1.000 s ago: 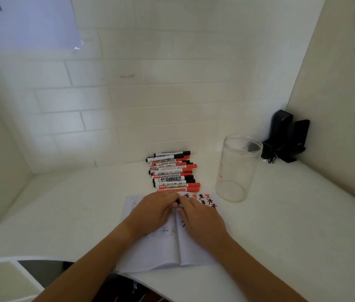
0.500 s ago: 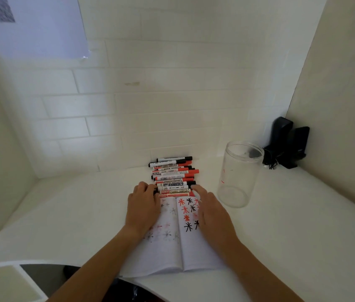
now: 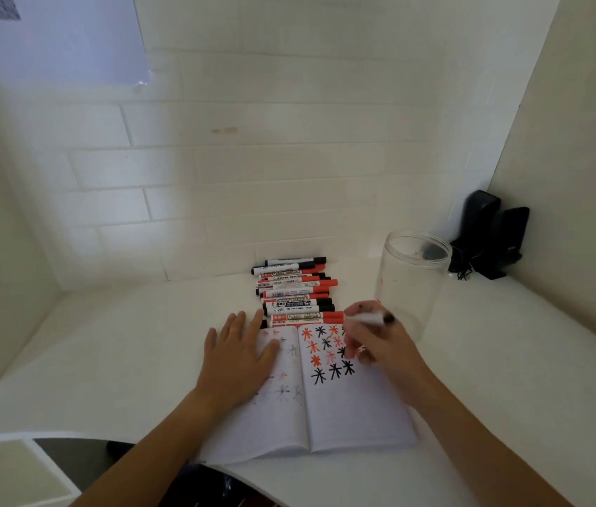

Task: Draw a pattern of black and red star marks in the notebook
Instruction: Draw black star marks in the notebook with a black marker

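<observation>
An open notebook (image 3: 344,411) lies flat on the white desk in front of me. Its right page carries rows of red and black star marks (image 3: 325,351) near the top. Faint stars show through the left page. My left hand (image 3: 240,354) lies flat with spread fingers on the left page. My right hand (image 3: 380,342) holds a white marker with a black end (image 3: 373,318) at the upper right corner of the right page. Behind the notebook lies a row of several black and red markers (image 3: 294,292).
A clear plastic jar (image 3: 411,283) stands upright just right of the markers, close to my right hand. Black objects (image 3: 490,239) sit in the back right corner. Tiled wall behind, a panel wall on the right, and the desk's curved front edge (image 3: 70,433) at lower left.
Both hands moved apart from the notebook's middle, baring the stars. My right hand shifted right and now holds a marker. My left hand settled flat on the left page.
</observation>
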{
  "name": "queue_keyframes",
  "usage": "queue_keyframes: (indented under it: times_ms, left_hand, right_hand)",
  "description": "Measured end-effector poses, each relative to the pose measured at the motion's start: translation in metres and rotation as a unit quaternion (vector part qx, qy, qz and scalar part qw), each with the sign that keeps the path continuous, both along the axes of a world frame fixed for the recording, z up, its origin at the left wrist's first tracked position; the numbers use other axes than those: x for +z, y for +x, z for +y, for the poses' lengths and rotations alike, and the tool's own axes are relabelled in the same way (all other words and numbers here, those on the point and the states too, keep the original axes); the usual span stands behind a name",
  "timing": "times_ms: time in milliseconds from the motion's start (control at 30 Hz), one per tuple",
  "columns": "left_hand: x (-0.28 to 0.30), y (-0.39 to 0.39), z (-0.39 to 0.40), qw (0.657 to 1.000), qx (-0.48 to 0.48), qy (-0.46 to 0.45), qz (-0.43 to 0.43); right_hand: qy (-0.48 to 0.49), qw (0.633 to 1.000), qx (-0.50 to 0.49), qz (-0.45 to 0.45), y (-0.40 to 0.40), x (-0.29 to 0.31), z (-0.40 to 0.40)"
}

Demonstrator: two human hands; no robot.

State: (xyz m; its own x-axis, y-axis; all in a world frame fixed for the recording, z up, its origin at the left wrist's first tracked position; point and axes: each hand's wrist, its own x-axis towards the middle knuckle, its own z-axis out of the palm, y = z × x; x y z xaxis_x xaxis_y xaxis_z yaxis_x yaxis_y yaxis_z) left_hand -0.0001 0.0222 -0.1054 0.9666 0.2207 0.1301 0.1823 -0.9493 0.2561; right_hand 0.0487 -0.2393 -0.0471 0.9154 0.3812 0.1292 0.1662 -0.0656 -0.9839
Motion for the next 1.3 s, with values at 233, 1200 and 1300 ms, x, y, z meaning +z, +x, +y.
queue_keyframes:
  times_ms: [233,1200,1300]
  left_hand:
    - [0.004,-0.003,-0.005,0.999,0.000,0.006,-0.053]
    - [0.010,-0.030,-0.035,0.966,-0.257,0.018,-0.002]
    - [0.010,-0.030,-0.035,0.967,-0.253,0.019,0.003]
  right_hand:
    - [-0.005,0.998,-0.065,-0.005,-0.017,-0.023,-0.019]
    - [-0.132,0.985,-0.115,0.010,-0.019,-0.021,-0.027]
    - [-0.135,0.981,-0.137,0.006,-0.018,-0.024,-0.026]
